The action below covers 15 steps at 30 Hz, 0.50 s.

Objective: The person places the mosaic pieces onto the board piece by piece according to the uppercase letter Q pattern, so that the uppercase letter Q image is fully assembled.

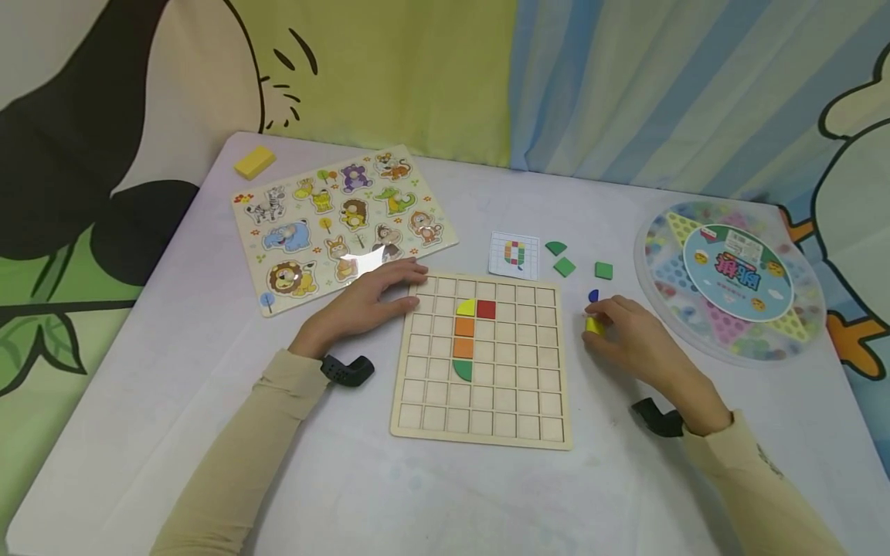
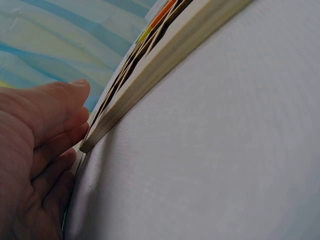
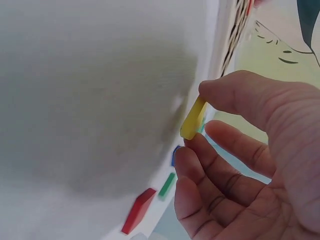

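Note:
In the head view, a wooden grid board (image 1: 482, 423) lies flat, with yellow, red, orange and green pieces in some of its squares. My left hand (image 1: 371, 301) is at its upper left corner, the fingers loosely extended; the left wrist view shows the fingertips by the board's edge. To the right of the board, my right hand (image 1: 636, 337) pinches a yellow piece (image 3: 194, 119) between thumb and fingers. Close by are a small blue piece (image 1: 593, 296) and a red piece (image 3: 138, 211), the latter not visible in the head view.
A pattern card (image 1: 502, 266) lies behind the board, with a green quarter-round piece (image 1: 555, 248) and green squares (image 1: 603, 270) beside it. An animal puzzle (image 1: 313, 232) and a yellow block (image 1: 254, 162) lie at the back left. At right is a round game box (image 1: 737, 270).

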Motion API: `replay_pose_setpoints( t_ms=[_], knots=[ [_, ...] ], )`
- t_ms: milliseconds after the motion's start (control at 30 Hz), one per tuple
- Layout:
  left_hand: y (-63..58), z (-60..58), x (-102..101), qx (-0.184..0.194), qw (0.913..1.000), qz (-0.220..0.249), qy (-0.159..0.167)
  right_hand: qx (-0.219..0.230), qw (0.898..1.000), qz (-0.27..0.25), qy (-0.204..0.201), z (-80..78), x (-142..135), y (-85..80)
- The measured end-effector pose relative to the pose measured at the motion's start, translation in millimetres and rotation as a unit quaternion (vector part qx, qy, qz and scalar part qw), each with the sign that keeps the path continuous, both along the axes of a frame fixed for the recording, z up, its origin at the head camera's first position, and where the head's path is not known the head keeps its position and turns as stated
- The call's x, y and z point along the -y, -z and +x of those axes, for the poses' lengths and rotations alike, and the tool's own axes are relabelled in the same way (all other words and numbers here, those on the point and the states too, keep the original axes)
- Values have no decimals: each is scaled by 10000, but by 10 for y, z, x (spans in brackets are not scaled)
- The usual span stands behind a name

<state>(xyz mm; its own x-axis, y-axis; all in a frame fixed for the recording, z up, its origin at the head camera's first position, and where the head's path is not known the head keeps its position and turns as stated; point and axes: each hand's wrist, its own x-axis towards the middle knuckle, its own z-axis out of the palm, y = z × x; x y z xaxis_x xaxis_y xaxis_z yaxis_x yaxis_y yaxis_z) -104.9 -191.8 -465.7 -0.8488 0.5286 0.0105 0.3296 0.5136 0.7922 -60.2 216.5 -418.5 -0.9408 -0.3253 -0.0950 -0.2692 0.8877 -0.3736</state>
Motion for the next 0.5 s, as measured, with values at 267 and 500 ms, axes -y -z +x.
replay_pose_setpoints(
  t_ms=[267, 500],
  knots=[
    [0, -4, 9, -5, 10000, 1, -1, -25, 9998, -35, -216, -54, 184, -87],
    [-14, 4, 8, 52, 10000, 58, -10, -75, 9992, -79, -389, -103, 359, -123]
  ],
)
